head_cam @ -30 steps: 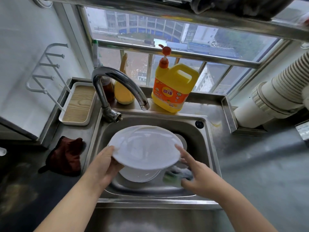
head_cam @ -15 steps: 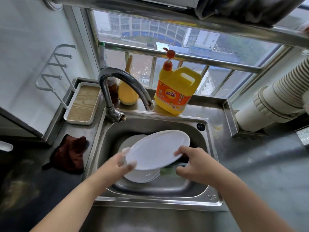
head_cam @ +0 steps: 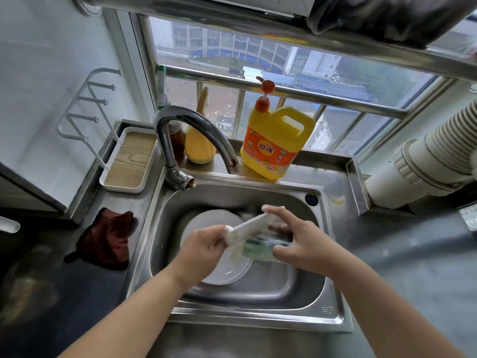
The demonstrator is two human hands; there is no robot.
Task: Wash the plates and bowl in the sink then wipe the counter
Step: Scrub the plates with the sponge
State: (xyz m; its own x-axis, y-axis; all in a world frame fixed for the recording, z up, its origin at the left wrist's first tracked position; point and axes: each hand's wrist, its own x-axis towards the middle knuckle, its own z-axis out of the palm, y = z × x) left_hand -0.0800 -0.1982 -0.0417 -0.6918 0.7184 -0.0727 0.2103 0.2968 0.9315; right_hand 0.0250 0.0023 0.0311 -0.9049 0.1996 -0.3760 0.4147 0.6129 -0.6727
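Left hand point(head_cam: 204, 245) gripped a white plate point(head_cam: 249, 225) by its near-left rim, fingers curled round the edge, plate tilted almost edge-on over the sink point(head_cam: 258, 317). Right hand point(head_cam: 300, 241) held a green sponge point(head_cam: 259, 250) against the plate's underside, thumb below, index finger stretched over the far rim. Motion blur there, finer grip unclear. More white dishes point(head_cam: 222, 270) lay in the basin below, left of centre. Faucet point(head_cam: 191, 135) stood at the sink's back-left corner, yellow detergent jug point(head_cam: 277, 144) on the back ledge. Dark red cloth point(head_cam: 108, 239) lay on the counter just left of the sink.
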